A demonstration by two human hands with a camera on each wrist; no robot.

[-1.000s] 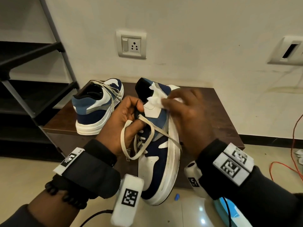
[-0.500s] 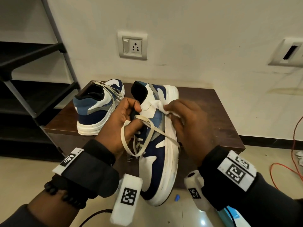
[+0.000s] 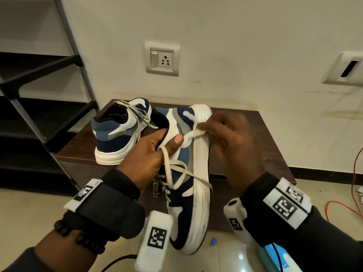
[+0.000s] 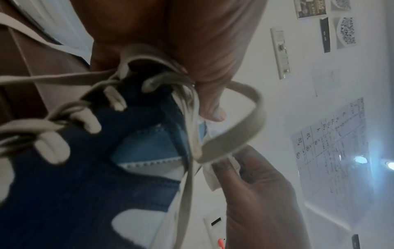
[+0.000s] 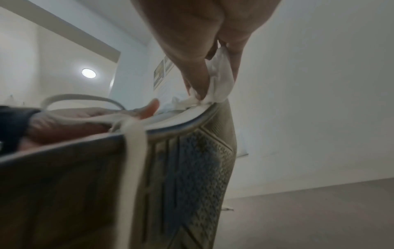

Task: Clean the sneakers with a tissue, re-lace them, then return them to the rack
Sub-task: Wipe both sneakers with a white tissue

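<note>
A blue, navy and white sneaker [image 3: 184, 203] is held on its side in the air, heel up and toe down. My left hand [image 3: 157, 152] grips its collar with the thumb on the white side panel, loose laces [image 3: 172, 173] looped over the fingers. My right hand [image 3: 229, 138] pinches a crumpled white tissue [image 3: 193, 132] against the upper by the heel. The left wrist view shows the laces [image 4: 230, 126] and the blue panels [image 4: 145, 148] close up. The right wrist view shows the tissue [image 5: 219, 80] on the sole edge [image 5: 187, 176]. The second sneaker [image 3: 119, 134] stands on the brown bench [image 3: 255, 146].
A black shoe rack [image 3: 39, 107] stands at the left beside the bench. A wall socket [image 3: 162, 58] sits above the bench. An orange cable [image 3: 353, 193] runs over the floor at the right, and a light blue object [image 3: 275, 258] lies below my right wrist.
The right hand has slid the tissue from the tongue side towards the heel and sole edge. The sneaker has turned slightly in the left hand, which keeps its grip.
</note>
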